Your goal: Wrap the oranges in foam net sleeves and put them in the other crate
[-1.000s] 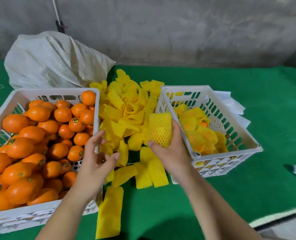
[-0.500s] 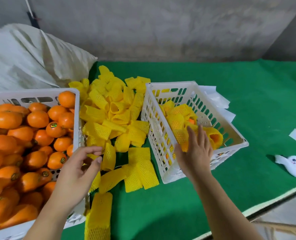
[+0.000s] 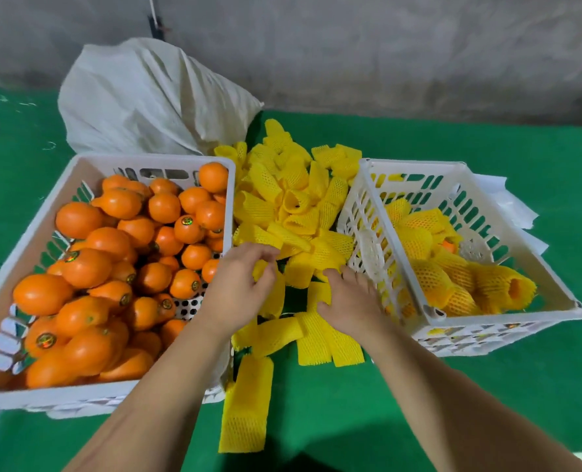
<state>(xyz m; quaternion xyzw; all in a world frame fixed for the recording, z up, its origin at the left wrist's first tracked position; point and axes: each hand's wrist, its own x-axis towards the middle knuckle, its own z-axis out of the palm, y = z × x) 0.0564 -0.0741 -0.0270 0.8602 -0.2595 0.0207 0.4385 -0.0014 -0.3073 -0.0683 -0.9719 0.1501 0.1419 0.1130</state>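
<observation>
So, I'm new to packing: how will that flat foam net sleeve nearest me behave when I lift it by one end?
The foam sleeve looks thin and open-meshed, so probably very light. Others in the pile curl and fold, so it will likely droop rather than stay straight. Lying flat, it shouldn't roll.

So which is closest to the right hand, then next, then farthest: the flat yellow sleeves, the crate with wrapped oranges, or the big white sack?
1. Flat yellow sleeves: under the right hand.
2. Crate with wrapped oranges: just right.
3. White sack: far back left.

Both hands, left hand [image 3: 240, 294] and right hand [image 3: 347, 301], on yellow foam sleeves [image 3: 293, 216] between crates.
</observation>
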